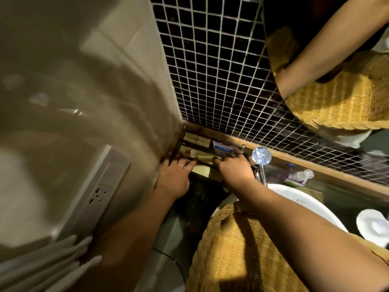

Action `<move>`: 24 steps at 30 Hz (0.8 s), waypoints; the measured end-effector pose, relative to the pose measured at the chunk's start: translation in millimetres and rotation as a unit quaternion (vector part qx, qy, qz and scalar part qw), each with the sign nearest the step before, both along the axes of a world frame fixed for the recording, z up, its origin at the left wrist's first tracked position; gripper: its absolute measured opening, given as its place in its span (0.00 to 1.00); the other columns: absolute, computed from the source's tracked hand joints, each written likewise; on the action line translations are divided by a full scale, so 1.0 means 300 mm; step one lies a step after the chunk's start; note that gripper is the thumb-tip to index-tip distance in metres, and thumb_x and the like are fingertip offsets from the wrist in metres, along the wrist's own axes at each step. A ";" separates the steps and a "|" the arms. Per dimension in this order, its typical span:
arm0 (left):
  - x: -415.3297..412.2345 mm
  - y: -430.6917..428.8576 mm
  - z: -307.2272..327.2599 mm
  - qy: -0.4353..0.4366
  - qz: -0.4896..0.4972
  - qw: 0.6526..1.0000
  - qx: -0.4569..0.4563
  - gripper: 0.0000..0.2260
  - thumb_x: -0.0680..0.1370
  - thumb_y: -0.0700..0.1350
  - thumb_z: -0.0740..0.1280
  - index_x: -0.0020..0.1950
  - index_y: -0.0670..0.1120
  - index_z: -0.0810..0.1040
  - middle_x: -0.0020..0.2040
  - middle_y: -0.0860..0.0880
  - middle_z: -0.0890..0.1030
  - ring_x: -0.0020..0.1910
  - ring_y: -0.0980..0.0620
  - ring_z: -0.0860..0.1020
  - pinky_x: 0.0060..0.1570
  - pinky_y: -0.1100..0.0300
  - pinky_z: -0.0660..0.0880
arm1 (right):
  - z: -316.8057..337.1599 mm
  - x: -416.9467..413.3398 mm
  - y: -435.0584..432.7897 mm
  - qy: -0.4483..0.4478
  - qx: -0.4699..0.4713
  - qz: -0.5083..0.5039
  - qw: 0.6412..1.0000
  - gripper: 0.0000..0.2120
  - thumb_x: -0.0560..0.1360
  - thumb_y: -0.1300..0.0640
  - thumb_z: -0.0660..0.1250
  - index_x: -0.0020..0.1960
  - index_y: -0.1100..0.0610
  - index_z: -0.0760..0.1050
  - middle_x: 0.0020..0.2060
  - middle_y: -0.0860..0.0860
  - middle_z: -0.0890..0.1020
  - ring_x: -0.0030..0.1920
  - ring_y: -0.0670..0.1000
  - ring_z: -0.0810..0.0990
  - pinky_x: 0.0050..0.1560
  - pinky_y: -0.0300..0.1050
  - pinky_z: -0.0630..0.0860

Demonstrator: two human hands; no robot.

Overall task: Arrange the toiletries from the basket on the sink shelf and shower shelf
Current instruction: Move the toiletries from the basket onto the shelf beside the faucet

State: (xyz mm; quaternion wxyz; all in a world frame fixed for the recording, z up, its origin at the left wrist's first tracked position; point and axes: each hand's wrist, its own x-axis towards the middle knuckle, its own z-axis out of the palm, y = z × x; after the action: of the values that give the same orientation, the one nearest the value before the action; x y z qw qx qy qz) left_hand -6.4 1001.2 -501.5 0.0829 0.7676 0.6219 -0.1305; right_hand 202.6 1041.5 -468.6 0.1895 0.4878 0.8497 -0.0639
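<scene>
Both hands reach to the shelf in the corner. Left hand (175, 175) lies flat with fingers spread, holding nothing. Right hand (234, 168) touches a small white and blue packet (223, 150) with its fingertips — I cannot tell if it grips it. That packet stands on the shelf (199, 142), just past the right fingers. Close beside the right hand is a shiny tap (261, 156). Under the right arm sits the woven basket (235, 249), on the white sink (305, 204).
</scene>
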 end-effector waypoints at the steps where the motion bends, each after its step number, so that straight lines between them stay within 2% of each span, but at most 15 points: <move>1: 0.007 -0.002 -0.008 0.004 0.003 1.000 -0.008 0.33 0.75 0.53 0.65 0.79 0.56 0.59 0.74 0.49 0.70 0.71 0.44 0.69 0.70 0.43 0.58 | -0.010 -0.005 -0.002 0.001 -0.004 -0.001 1.000 0.23 0.76 0.60 0.66 0.71 0.55 0.71 0.58 0.54 0.82 0.65 0.58 0.76 0.76 0.61 0.53; 4: 0.026 -0.002 -0.028 0.021 0.010 1.000 -0.019 0.35 0.75 0.54 0.64 0.80 0.55 0.55 0.78 0.47 0.63 0.76 0.43 0.61 0.75 0.40 0.44 | -0.030 -0.020 -0.011 0.010 -0.027 -0.006 1.000 0.14 0.77 0.59 0.64 0.62 0.56 0.77 0.52 0.52 0.83 0.58 0.56 0.80 0.72 0.58 0.59; 7: 0.037 0.001 -0.041 0.039 -0.001 0.999 -0.020 0.36 0.75 0.54 0.64 0.81 0.54 0.54 0.81 0.46 0.56 0.79 0.41 0.52 0.74 0.43 0.36 | -0.046 0.004 -0.014 0.018 -0.043 0.001 0.999 0.13 0.80 0.57 0.60 0.62 0.57 0.77 0.58 0.55 0.81 0.63 0.57 0.76 0.71 0.58 0.61; 9: 0.044 -0.001 -0.048 0.045 0.001 0.999 -0.022 0.36 0.76 0.54 0.65 0.81 0.54 0.53 0.82 0.45 0.54 0.80 0.41 0.50 0.75 0.43 0.37 | -0.053 0.021 -0.017 0.008 -0.057 0.028 0.998 0.17 0.81 0.57 0.58 0.68 0.58 0.74 0.66 0.56 0.76 0.68 0.59 0.72 0.72 0.58 0.62; 12: 0.053 -0.004 -0.054 0.045 0.007 0.998 -0.033 0.36 0.76 0.54 0.64 0.81 0.54 0.52 0.82 0.45 0.52 0.80 0.42 0.48 0.76 0.44 0.39 | -0.056 0.021 -0.029 0.010 -0.071 0.036 0.997 0.22 0.83 0.55 0.54 0.75 0.60 0.65 0.75 0.57 0.67 0.76 0.61 0.60 0.76 0.58 0.52; 14: 0.054 0.004 -0.054 0.041 0.008 0.998 -0.043 0.37 0.76 0.53 0.64 0.81 0.54 0.50 0.82 0.45 0.50 0.80 0.43 0.47 0.77 0.45 0.39 | -0.055 0.017 -0.030 0.019 -0.073 0.022 0.997 0.24 0.83 0.54 0.52 0.77 0.61 0.60 0.76 0.58 0.63 0.78 0.60 0.55 0.76 0.57 0.48; 19: 0.056 0.008 -0.063 0.026 0.010 0.998 -0.051 0.40 0.76 0.52 0.64 0.82 0.53 0.45 0.82 0.44 0.45 0.80 0.43 0.45 0.78 0.47 0.41 | -0.065 0.017 -0.032 0.053 -0.080 0.062 0.993 0.27 0.83 0.54 0.50 0.80 0.59 0.52 0.78 0.58 0.59 0.78 0.56 0.55 0.77 0.52 0.46; 24: 0.070 -0.002 -0.079 0.040 0.009 0.998 -0.054 0.41 0.76 0.54 0.65 0.82 0.49 0.45 0.81 0.39 0.46 0.80 0.40 0.46 0.77 0.46 0.42 | -0.088 0.004 -0.027 0.040 -0.086 0.078 0.993 0.28 0.83 0.52 0.51 0.80 0.60 0.52 0.78 0.58 0.58 0.78 0.56 0.56 0.76 0.51 0.47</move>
State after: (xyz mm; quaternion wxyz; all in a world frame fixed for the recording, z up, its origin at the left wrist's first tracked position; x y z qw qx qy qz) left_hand 14.7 1000.7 -525.2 0.1003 0.7507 0.6236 -0.1935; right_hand 203.7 1033.4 -494.9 0.2011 0.3995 0.8832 -0.1408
